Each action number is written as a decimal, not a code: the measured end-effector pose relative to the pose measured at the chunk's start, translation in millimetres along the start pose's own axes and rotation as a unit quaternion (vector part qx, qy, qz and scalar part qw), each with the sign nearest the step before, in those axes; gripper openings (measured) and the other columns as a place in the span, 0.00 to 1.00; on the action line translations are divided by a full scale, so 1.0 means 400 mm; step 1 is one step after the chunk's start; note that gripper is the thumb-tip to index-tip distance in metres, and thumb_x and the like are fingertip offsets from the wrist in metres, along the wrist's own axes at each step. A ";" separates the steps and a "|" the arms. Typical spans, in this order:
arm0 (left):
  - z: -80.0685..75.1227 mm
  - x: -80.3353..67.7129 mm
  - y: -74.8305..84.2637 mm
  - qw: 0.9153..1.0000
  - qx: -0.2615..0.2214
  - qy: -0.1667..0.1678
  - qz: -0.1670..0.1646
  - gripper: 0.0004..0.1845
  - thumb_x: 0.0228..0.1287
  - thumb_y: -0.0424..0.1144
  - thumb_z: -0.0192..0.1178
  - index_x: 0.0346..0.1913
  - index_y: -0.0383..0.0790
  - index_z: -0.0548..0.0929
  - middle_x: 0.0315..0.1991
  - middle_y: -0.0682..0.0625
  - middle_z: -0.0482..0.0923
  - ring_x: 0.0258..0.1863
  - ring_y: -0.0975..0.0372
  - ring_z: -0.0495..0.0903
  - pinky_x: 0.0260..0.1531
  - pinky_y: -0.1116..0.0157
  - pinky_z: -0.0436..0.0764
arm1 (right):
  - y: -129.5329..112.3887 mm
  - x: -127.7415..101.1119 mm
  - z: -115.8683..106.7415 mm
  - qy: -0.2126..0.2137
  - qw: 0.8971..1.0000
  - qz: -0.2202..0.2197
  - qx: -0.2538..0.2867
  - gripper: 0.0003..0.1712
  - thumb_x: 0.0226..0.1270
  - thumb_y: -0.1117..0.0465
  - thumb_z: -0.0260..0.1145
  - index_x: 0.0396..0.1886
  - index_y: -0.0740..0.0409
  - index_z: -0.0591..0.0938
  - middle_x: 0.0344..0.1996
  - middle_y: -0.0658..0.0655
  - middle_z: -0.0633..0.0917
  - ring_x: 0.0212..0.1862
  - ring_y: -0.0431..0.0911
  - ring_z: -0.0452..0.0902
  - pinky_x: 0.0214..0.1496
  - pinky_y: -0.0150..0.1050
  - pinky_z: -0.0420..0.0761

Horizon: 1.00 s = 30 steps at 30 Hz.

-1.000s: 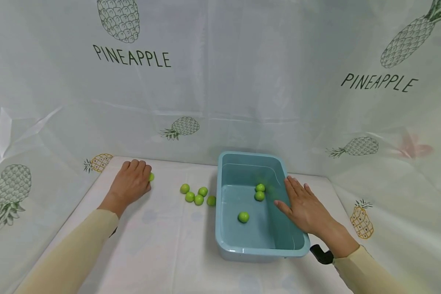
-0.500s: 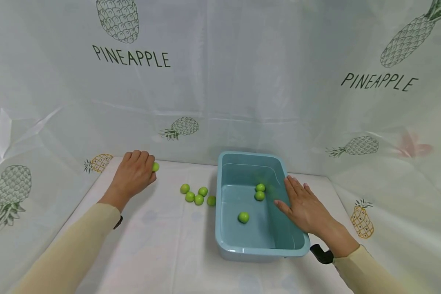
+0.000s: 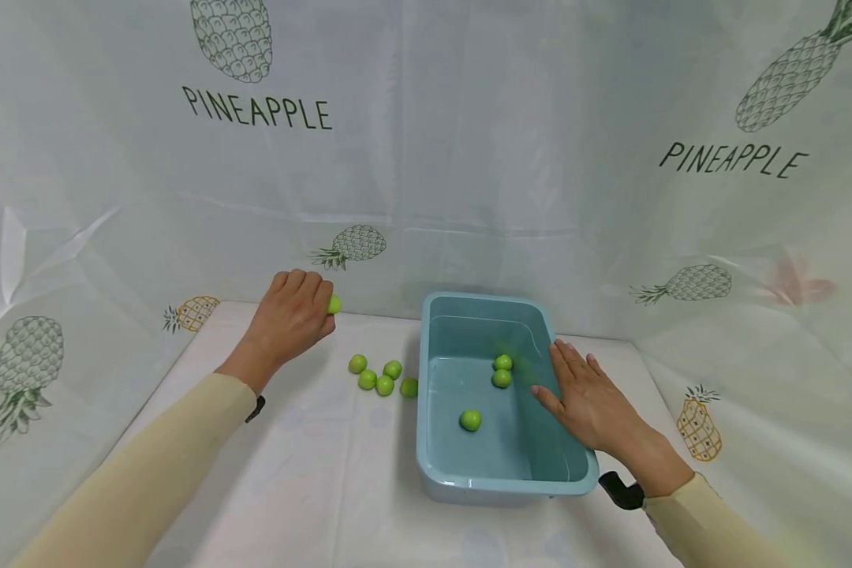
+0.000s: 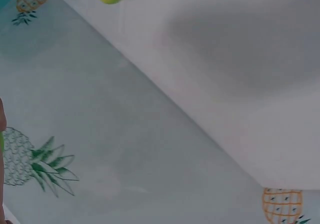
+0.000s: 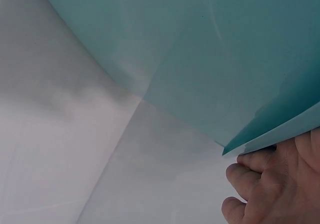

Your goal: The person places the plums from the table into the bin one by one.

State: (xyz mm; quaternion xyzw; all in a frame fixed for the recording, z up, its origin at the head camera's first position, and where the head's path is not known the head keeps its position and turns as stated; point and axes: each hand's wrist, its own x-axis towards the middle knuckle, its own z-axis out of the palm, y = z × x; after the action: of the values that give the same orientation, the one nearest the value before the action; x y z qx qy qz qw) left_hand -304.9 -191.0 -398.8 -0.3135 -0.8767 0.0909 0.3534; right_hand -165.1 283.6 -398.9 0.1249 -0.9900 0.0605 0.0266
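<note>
My left hand (image 3: 293,315) is raised over the far left part of the table, holding a small round green fruit (image 3: 334,304) that peeks out past its fingers. In the left wrist view only a sliver of the hand shows at the left edge. Beside the bin's left wall lie several more such fruits (image 3: 367,379) in a loose group. The light blue plastic bin (image 3: 426,442) has three green fruits (image 3: 471,420) on its floor. My right hand (image 3: 589,394) rests on the bin's right rim with straight fingers, its thumb toward the inside.
A white cloth covers the table (image 3: 291,489). Behind and at both sides hangs a pale sheet (image 3: 483,158) printed with pineapples, close to the table's far edge. The bin's far end stands near that sheet.
My left hand has lifted and moved right and away from me, carrying the green fruit toward the bin. The right hand, bin and other fruits stay put.
</note>
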 end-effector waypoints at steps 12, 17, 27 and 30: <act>-0.019 0.079 0.052 0.996 -0.023 0.078 0.021 0.15 0.65 0.43 0.61 0.42 0.34 0.72 0.38 0.42 0.71 0.42 0.47 0.72 0.44 0.51 0.73 | 0.001 0.003 -0.002 -0.003 1.000 -0.002 -0.002 0.50 0.82 0.39 0.55 0.82 0.74 0.54 0.82 0.73 0.56 0.82 0.70 0.51 0.80 0.70 0.52; -0.023 0.107 0.088 0.994 -0.021 0.108 0.023 0.16 0.65 0.44 0.61 0.45 0.35 0.73 0.40 0.43 0.73 0.43 0.48 0.72 0.44 0.53 0.73 | 0.000 0.002 -0.003 -0.002 1.000 -0.001 0.000 0.51 0.82 0.37 0.54 0.82 0.74 0.54 0.82 0.73 0.57 0.82 0.70 0.51 0.80 0.70 0.52; -0.042 0.170 0.172 0.988 -0.031 0.144 0.040 0.20 0.62 0.47 0.64 0.48 0.37 0.72 0.43 0.44 0.72 0.44 0.51 0.71 0.47 0.54 0.72 | 0.001 0.000 -0.002 -0.003 1.000 0.002 0.003 0.51 0.81 0.38 0.55 0.82 0.73 0.54 0.82 0.73 0.56 0.82 0.70 0.51 0.80 0.70 0.51; -0.047 0.184 0.193 0.987 -0.040 0.146 0.048 0.21 0.62 0.48 0.65 0.48 0.37 0.72 0.43 0.44 0.72 0.44 0.51 0.69 0.47 0.54 0.72 | 0.001 0.001 -0.002 -0.003 1.000 0.001 0.003 0.51 0.81 0.37 0.54 0.82 0.74 0.54 0.82 0.74 0.57 0.82 0.70 0.51 0.80 0.70 0.52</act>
State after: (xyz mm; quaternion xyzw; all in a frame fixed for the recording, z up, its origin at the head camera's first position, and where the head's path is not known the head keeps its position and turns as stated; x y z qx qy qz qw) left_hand -295.5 -86.1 -372.9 -0.3789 -0.8026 0.0253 0.4601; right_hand -165.5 284.1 -398.1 0.1237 -0.9900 0.0629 0.0234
